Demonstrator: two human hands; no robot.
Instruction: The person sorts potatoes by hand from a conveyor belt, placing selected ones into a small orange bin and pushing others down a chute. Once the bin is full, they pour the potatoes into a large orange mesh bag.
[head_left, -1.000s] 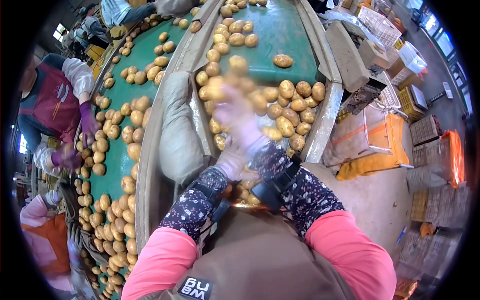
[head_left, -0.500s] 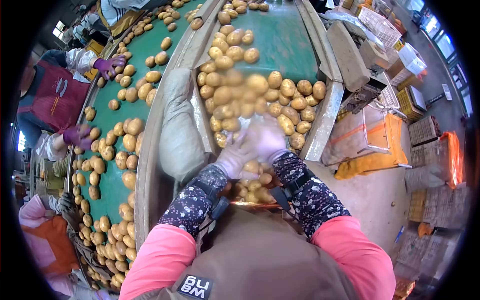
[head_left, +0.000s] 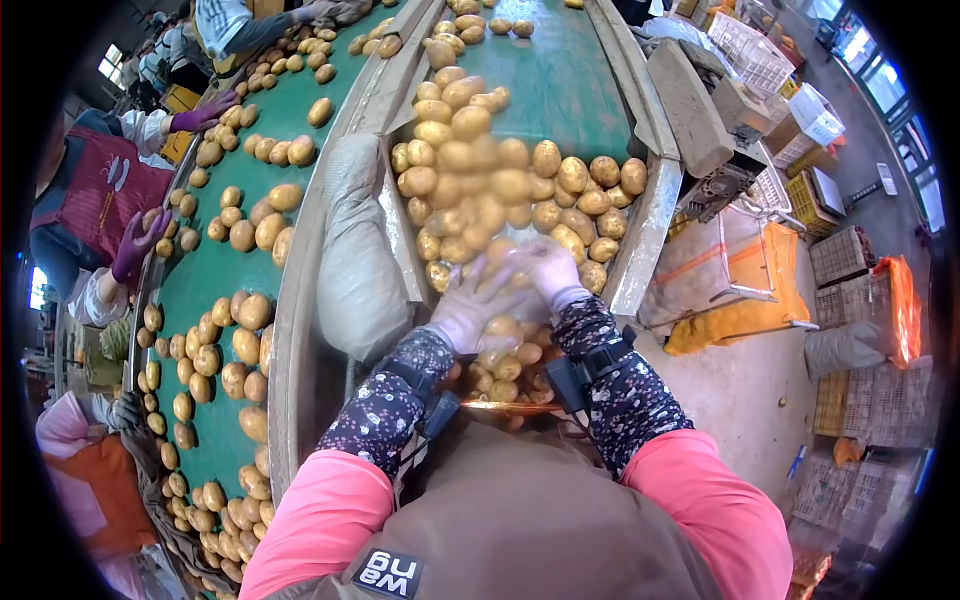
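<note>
A: What colour are the potatoes (head_left: 500, 185)?
B: Tan-yellow, on a green belt (head_left: 560, 90).
A: And the sleeves (head_left: 390, 410)?
B: Dark with small white flowers at the forearms, plain pink above. Pale gloves (head_left: 465, 312); a co-worker's glove (head_left: 130, 252) is purple.

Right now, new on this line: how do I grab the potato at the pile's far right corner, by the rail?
Probably from above, gripping the potato across its narrow middle: the rail blocks its right, neighbours crowd its left, top is free.
</note>
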